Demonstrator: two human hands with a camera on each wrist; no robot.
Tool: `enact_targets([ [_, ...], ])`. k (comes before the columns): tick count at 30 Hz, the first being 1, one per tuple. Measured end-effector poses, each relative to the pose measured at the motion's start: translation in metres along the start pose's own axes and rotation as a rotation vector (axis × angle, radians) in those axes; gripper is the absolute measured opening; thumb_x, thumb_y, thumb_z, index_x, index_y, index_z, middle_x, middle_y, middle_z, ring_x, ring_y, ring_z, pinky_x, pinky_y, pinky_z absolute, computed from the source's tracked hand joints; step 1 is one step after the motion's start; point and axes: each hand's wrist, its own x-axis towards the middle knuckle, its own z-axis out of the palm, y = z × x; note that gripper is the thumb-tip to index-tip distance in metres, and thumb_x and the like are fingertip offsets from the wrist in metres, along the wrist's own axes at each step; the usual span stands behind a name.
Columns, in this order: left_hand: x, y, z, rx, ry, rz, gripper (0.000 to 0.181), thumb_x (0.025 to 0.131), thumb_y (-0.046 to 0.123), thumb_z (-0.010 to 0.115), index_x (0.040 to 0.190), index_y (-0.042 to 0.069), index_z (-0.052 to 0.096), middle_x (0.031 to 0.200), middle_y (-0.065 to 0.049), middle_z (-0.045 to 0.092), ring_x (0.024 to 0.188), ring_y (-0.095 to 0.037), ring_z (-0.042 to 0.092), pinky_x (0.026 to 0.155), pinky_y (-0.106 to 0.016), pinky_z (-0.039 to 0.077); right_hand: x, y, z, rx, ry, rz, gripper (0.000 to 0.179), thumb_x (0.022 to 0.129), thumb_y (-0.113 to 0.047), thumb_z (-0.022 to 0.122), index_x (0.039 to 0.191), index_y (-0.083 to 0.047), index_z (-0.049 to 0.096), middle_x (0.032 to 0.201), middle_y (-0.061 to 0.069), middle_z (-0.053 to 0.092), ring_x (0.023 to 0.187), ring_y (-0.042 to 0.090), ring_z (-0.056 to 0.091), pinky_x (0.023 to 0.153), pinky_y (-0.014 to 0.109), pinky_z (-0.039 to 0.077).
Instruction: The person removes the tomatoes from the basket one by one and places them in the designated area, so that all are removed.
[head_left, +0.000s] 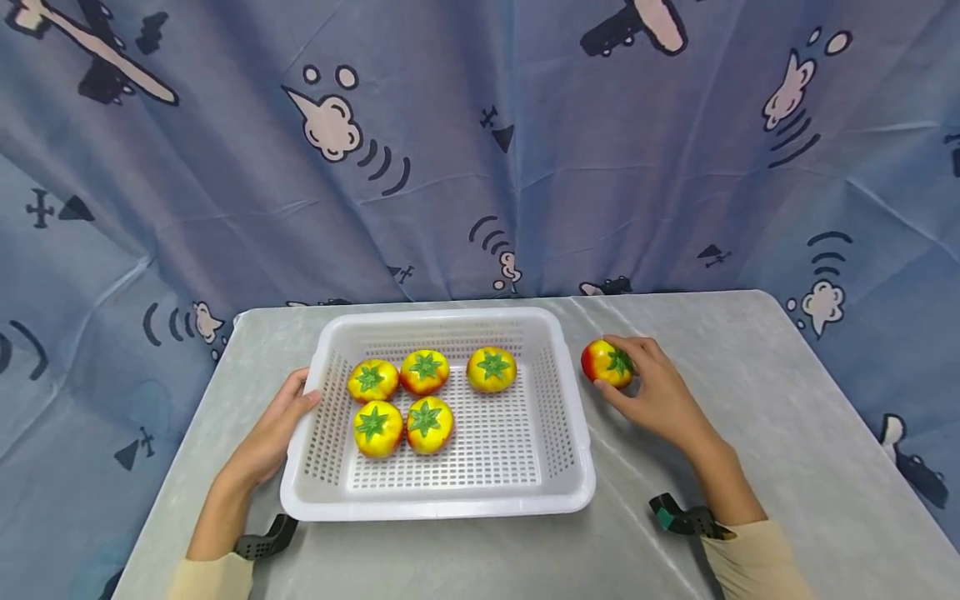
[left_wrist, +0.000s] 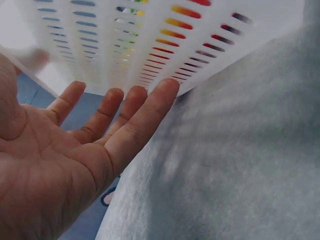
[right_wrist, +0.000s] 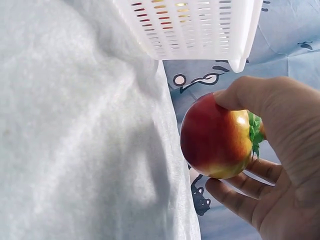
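Observation:
A white perforated plastic basket (head_left: 566,433) stands on the table with several yellow-and-red toy tomatoes (head_left: 424,425) inside, each topped by a green star-shaped calyx. At its left side, my left hand (head_left: 281,421) holds the rim, thumb over the edge. The left wrist view has that hand's fingers (left_wrist: 132,132) reaching against the slotted outer wall from below. To the right of the basket, my right hand (head_left: 656,387) grips another toy tomato (head_left: 600,363) between thumb and fingers. In the right wrist view, this tomato (right_wrist: 215,137) shows its red side, calyx towards the palm.
A grey cloth-like cover (head_left: 757,400) lies over the table. Behind it hangs a blue patterned curtain (head_left: 450,167), close to the table's back edge. Dark bands (head_left: 267,537) are worn at both wrists.

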Motion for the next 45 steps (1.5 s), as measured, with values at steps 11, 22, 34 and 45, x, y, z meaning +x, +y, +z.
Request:
enact_targets([
  [11,0.003,0.005,0.007,-0.016,0.025,0.011,0.049,0.110,0.035,0.033,0.153,0.014,0.018,0.154,-0.031,0.031,0.122,-0.051,0.056,0.083,-0.056,0.061,-0.002,0.005,0.004,-0.021,0.005,-0.009,0.068,0.084,-0.020,0.080,0.145,-0.010,0.051,0.132,0.020,0.052,0.111,0.033,0.052,0.093,0.059,0.052],
  [22,0.003,0.006,0.006,-0.006,0.065,0.007,0.044,0.110,0.027,0.032,0.149,0.009,0.022,0.146,-0.032,0.036,0.114,-0.037,0.063,0.083,-0.049,0.062,-0.003,0.010,0.010,-0.024,-0.005,0.001,0.067,0.085,-0.023,0.080,0.144,-0.011,0.051,0.132,0.019,0.052,0.113,0.034,0.053,0.095,0.063,0.052],
  [34,0.000,0.006,0.003,-0.033,0.046,-0.040,0.052,0.110,0.034,0.035,0.154,0.011,0.021,0.149,-0.034,0.036,0.111,-0.034,0.067,0.081,-0.054,0.062,-0.003,0.010,0.011,-0.024,-0.011,-0.015,0.065,0.085,-0.024,0.080,0.143,-0.010,0.053,0.129,0.020,0.054,0.112,0.034,0.054,0.095,0.060,0.051],
  [45,-0.002,0.008,0.000,-0.037,0.019,-0.054,0.060,0.110,0.036,0.038,0.159,0.009,0.019,0.149,-0.037,0.038,0.109,-0.027,0.070,0.081,-0.052,0.062,-0.002,0.009,0.011,-0.025,-0.052,0.016,0.069,0.088,-0.027,0.078,0.148,-0.010,0.048,0.131,0.021,0.053,0.115,0.037,0.054,0.097,0.063,0.050],
])
